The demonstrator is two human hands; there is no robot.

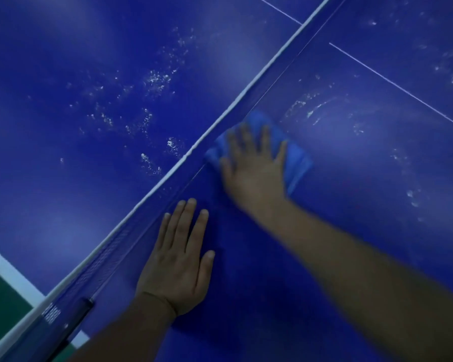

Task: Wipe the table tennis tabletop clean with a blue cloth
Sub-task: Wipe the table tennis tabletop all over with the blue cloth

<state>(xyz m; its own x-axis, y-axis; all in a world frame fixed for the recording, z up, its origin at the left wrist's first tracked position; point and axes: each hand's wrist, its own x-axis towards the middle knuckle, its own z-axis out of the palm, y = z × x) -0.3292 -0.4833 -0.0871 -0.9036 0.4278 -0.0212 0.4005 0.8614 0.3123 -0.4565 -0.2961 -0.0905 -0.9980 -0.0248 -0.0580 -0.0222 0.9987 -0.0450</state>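
The desk is a dark blue table tennis top crossed by thin white lines, with its net running diagonally from lower left to upper right of the frame. White smudges speckle the surface in the upper left and right. A blue cloth lies flat near the centre, just beside the net, under the spread right hand. The left hand rests palm down at lower centre.
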